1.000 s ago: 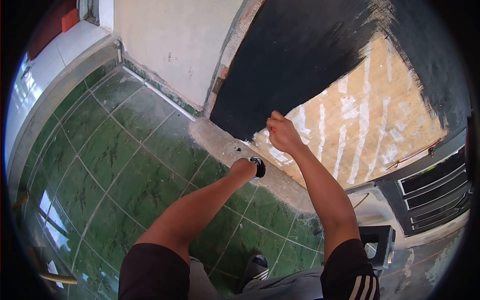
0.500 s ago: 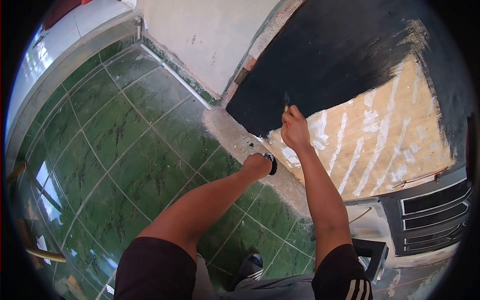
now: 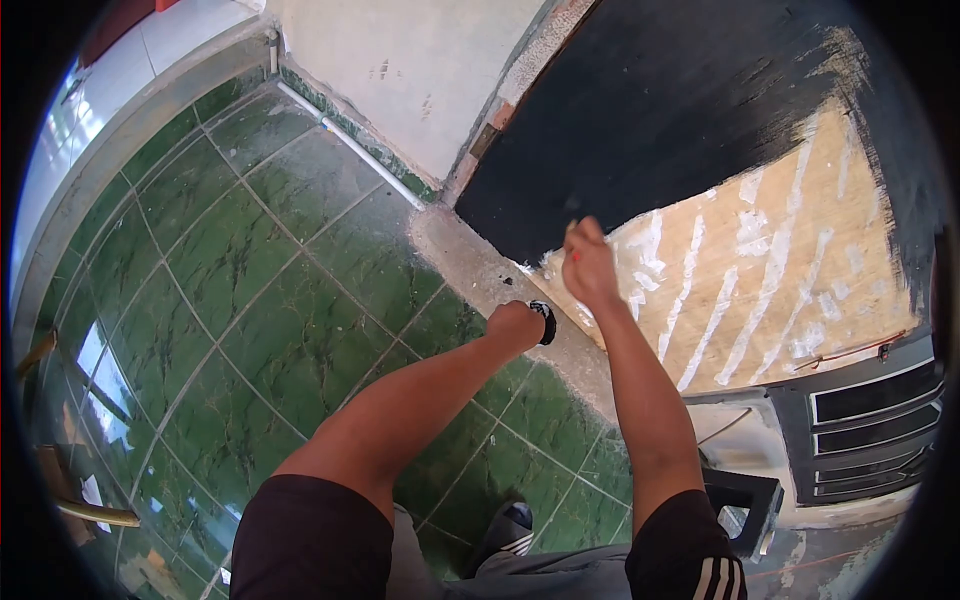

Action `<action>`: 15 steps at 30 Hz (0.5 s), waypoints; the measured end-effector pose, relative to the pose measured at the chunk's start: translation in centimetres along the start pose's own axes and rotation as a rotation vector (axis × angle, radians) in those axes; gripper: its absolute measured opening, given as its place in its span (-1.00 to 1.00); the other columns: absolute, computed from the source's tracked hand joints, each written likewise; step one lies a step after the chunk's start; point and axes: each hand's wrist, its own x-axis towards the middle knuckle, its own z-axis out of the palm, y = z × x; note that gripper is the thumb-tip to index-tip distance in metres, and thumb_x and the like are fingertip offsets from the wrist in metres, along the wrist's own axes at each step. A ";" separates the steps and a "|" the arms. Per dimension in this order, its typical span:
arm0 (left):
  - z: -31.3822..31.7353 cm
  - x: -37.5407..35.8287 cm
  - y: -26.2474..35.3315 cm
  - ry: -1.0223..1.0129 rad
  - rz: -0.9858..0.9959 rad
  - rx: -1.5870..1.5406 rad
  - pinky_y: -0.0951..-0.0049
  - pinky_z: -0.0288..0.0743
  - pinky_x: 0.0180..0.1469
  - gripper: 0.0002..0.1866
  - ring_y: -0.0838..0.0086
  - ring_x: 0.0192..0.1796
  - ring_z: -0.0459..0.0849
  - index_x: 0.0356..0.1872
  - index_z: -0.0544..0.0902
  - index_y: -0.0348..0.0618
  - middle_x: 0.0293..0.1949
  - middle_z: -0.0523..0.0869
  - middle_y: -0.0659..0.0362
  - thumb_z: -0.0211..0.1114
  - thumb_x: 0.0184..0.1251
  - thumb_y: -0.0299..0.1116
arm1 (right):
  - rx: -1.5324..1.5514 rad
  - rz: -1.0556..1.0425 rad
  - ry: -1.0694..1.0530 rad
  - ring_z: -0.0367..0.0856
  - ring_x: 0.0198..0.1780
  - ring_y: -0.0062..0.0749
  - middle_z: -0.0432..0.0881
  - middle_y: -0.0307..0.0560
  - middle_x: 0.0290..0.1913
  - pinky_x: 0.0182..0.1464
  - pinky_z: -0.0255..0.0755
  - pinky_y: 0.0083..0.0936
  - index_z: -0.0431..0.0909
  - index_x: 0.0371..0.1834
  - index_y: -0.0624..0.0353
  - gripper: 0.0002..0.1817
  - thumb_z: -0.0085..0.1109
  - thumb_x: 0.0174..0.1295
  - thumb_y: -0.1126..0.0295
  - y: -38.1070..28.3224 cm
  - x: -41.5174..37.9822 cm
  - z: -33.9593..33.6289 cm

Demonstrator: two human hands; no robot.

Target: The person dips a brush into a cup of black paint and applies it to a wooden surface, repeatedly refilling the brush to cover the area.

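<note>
My right hand (image 3: 588, 265) is closed around a paintbrush (image 3: 572, 227); its handle shows just above the fingers, and the dark bristles blend into the black paint behind. The brush is at the lower part of a wooden panel (image 3: 735, 295), by the border between black paint (image 3: 610, 130) and bare tan wood with white filler streaks. Lower and to the left, my left hand (image 3: 512, 325) grips a small paint container (image 3: 544, 322), dark with pale smears at its rim. Its contents cannot be made out.
Green tiles (image 3: 230, 300) cover the floor, with a rough concrete sill (image 3: 465, 255) below the panel. A white pipe (image 3: 350, 145) runs along the wall base. A dark louvred piece (image 3: 870, 430) and black frame (image 3: 745, 510) are at right. My sandalled foot (image 3: 507, 535) stands below.
My right hand has shifted slightly down with the brush, its bristles now harder to see. My left hand keeps hold of the container in nearly the same place.
</note>
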 end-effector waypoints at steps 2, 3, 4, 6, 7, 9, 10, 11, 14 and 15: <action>-0.3 -0.2 -0.3 0.001 0.088 0.077 0.05 0.63 0.21 -0.58 -0.09 0.10 0.78 -0.06 0.78 -0.27 0.02 0.80 -0.21 0.06 0.44 -0.17 | 0.084 0.145 -0.109 0.60 -0.04 0.08 0.48 0.10 -0.19 0.01 0.52 -0.15 0.51 -0.44 0.22 -0.87 0.08 0.02 0.70 0.6 -1.1 1.2; -0.3 -0.5 -0.2 -0.010 0.107 0.111 0.05 0.65 0.20 -0.59 -0.08 0.10 0.79 -0.08 0.79 -0.27 0.02 0.81 -0.19 0.07 0.46 -0.17 | 0.058 0.111 -0.022 0.60 -0.04 0.08 0.48 0.10 -0.19 0.01 0.52 -0.15 0.52 -0.44 0.22 -0.86 0.07 0.03 0.72 1.2 -1.1 0.5; -0.5 -0.8 -0.1 -0.018 0.125 0.145 0.06 0.66 0.19 -0.60 -0.06 0.11 0.79 -0.11 0.80 -0.27 0.02 0.81 -0.17 0.08 0.48 -0.18 | 0.032 0.074 0.065 0.60 -0.04 0.08 0.48 0.10 -0.19 0.00 0.51 -0.16 0.53 -0.45 0.21 -0.85 0.07 0.03 0.73 2.2 -0.7 -0.7; -0.8 -0.8 0.1 -0.016 0.129 0.142 0.07 0.67 0.19 -0.60 -0.05 0.12 0.80 -0.12 0.80 -0.27 0.02 0.82 -0.15 0.09 0.50 -0.17 | 0.044 -0.021 0.329 0.57 -0.09 -0.10 0.48 0.02 -0.15 -0.02 0.48 -0.31 0.54 -0.42 0.29 -0.81 0.03 0.07 0.82 1.9 1.4 -5.1; -0.7 -0.9 0.0 -0.012 0.114 0.107 0.07 0.67 0.18 -0.59 -0.05 0.12 0.80 -0.11 0.80 -0.27 0.02 0.82 -0.15 0.09 0.50 -0.15 | 0.079 -0.003 0.420 0.56 -0.10 -0.17 0.48 0.00 -0.12 -0.04 0.47 -0.39 0.55 -0.40 0.33 -0.82 0.05 0.11 0.83 1.2 2.4 -7.7; 0.4 0.1 -0.9 -0.003 0.146 0.126 0.06 0.67 0.18 -0.58 -0.05 0.12 0.80 -0.09 0.79 -0.27 0.03 0.82 -0.16 0.10 0.50 -0.13 | -0.180 -0.087 0.597 0.62 -0.10 -0.16 0.54 0.05 -0.07 -0.07 0.52 -0.41 0.61 -0.35 0.35 -0.85 0.12 0.15 0.79 -1.0 3.8 -13.0; 2.1 2.0 -2.3 0.004 0.193 0.180 0.06 0.67 0.18 -0.57 -0.05 0.13 0.79 -0.08 0.79 -0.27 0.04 0.82 -0.17 0.09 0.50 -0.13 | -0.270 -0.125 0.680 0.66 -0.08 -0.09 0.58 0.11 -0.05 -0.08 0.56 -0.36 0.63 -0.37 0.30 -0.86 0.15 0.15 0.76 -2.3 4.2 -15.0; 3.2 3.4 -3.3 0.012 0.240 0.233 0.05 0.67 0.18 -0.57 -0.06 0.13 0.79 -0.06 0.79 -0.27 0.04 0.82 -0.17 0.09 0.50 -0.12 | -0.299 -0.166 0.710 0.67 -0.06 -0.07 0.59 0.10 -0.05 -0.04 0.57 -0.32 0.63 -0.35 0.30 -0.86 0.16 0.16 0.76 -2.9 4.4 -15.8; 4.0 4.4 -4.6 -0.005 0.274 0.275 0.04 0.65 0.19 -0.56 -0.07 0.14 0.78 -0.03 0.78 -0.27 0.04 0.81 -0.19 0.09 0.49 -0.11 | -0.367 -0.222 0.554 0.66 -0.12 -0.04 0.56 0.09 -0.08 -0.07 0.59 -0.22 0.61 -0.36 0.23 -0.80 0.13 0.02 0.75 -2.1 4.1 -13.8; 4.1 4.5 -4.9 -0.008 0.285 0.286 0.04 0.65 0.19 -0.55 -0.08 0.14 0.78 -0.03 0.77 -0.27 0.04 0.81 -0.19 0.09 0.49 -0.11 | -0.353 -0.197 0.388 0.64 -0.09 0.03 0.53 0.12 -0.10 -0.02 0.58 -0.18 0.58 -0.36 0.24 -0.82 0.07 0.05 0.75 -1.1 3.4 -11.7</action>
